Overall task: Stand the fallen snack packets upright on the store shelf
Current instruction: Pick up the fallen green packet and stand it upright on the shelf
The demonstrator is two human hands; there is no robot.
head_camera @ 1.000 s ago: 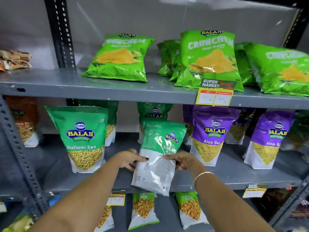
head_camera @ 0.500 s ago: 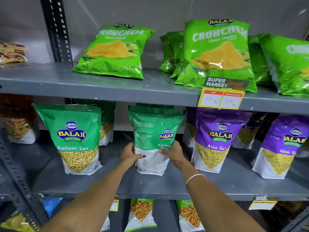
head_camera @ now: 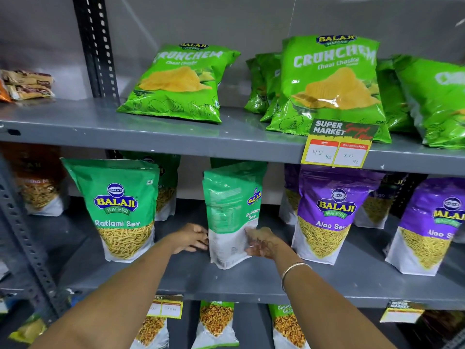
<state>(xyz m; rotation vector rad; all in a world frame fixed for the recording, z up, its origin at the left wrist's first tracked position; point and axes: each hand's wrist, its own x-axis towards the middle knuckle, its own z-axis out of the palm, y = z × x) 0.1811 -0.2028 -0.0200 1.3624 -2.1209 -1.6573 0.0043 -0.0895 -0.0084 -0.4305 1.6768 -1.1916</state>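
Ratlami Sev packet (head_camera: pixel 232 217), green over white, stands upright on the middle shelf (head_camera: pixel 251 280), turned so its printed back panel and one side face you. Its base rests on the shelf board, between the front-facing Ratlami Sev pouch (head_camera: pixel 118 210) to its left and the purple Aloo Sev pouch (head_camera: pixel 327 215) to its right, apart from both.

Your right hand (head_camera: pixel 261 241) is pressed against the packet's lower right edge, fingers (head_camera: pixel 249 234) curled onto the white portion and gripping it. A thin bangle (head_camera: pixel 294 269) sits on that wrist. Your left hand (head_camera: pixel 191 238) lies low at the packet's lower left side, fingers loosely spread and extended toward the bag; whether they actually touch it cannot be confirmed, as the fingertips are blurred at the edge.

Further green pouches stand behind, partly hidden. A second purple Aloo Sev pouch (head_camera: pixel 432 225) stands at the far right of the same shelf.

On the upper shelf (head_camera: pixel 176 137), one Crunchem bag (head_camera: pixel 178 84) lies tilted back, and another Crunchem bag (head_camera: pixel 329 81) leans upright over a price tag (head_camera: pixel 337 144) clipped to the shelf edge.
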